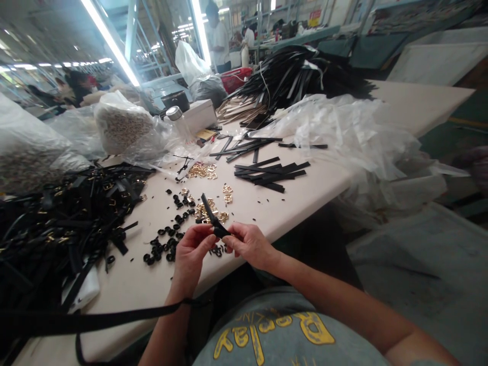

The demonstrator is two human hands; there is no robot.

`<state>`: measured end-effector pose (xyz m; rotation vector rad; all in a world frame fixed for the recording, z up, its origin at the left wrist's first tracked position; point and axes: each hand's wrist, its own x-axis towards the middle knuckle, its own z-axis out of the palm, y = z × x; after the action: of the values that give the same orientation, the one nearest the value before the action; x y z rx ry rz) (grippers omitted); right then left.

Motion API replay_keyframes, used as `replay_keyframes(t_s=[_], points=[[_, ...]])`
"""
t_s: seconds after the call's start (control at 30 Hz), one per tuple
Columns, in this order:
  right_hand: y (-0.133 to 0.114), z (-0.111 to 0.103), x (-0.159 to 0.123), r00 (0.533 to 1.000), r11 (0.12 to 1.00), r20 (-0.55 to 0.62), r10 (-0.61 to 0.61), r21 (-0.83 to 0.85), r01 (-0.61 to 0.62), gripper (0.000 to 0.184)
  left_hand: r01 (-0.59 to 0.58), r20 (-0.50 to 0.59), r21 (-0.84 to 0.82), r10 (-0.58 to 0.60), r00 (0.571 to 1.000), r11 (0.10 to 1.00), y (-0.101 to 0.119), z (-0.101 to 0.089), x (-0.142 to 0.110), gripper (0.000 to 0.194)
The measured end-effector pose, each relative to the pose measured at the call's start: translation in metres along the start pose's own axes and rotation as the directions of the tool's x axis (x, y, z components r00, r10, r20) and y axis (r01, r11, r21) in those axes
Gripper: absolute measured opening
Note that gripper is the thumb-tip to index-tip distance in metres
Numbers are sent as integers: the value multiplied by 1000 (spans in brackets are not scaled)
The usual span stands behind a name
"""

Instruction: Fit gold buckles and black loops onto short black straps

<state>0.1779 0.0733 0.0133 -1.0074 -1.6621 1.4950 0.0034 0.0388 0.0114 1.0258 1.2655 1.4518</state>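
Above the table's near edge, my left hand point(195, 246) and my right hand point(249, 244) meet at a black strap point(209, 207). Both are closed on it, thumbs and fingers pinching its lower part, while its free end points up and away. The exact fold or fitting between the fingertips is hidden. Just beyond my hands lie gold buckles point(206, 209) in a small pile. Black strap loops point(160, 249) are scattered to the left of my left hand. Flat black straps point(270, 174) lie further off to the right.
At left is a large heap of black straps with buckles point(57, 223). Behind stand a clear bag of small parts point(122, 124), a jar point(175, 114) and a white box point(200, 114). Plastic sheeting point(343, 122) and a bundle of black strips point(293, 76) cover the far right. People stand in the background.
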Motion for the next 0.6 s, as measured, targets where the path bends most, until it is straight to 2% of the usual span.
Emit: replay_keyframes(t_s=[0.13,0.27,0.33,0.5,0.6], points=[[-2,-7,0,998,994,61,4,-110,3,14,35,73,117,-43,996,992,10,-3,-2,27],[-7,-13,-1,995,966,97,-5,-255,30,12,11,168,186,-43,985,983,13,-5,-1,21],[-7,-13,-2,994,980,104,26,-199,-4,14,23,190,177,-57,980,984,11,-4,0,21],[0,-9,-1,978,980,168,121,137,-144,19,104,155,50,-110,982,993,6,2,-3,24],[4,-7,-1,979,979,174,110,152,-137,18,130,128,39,-134,983,991,4,5,-5,23]])
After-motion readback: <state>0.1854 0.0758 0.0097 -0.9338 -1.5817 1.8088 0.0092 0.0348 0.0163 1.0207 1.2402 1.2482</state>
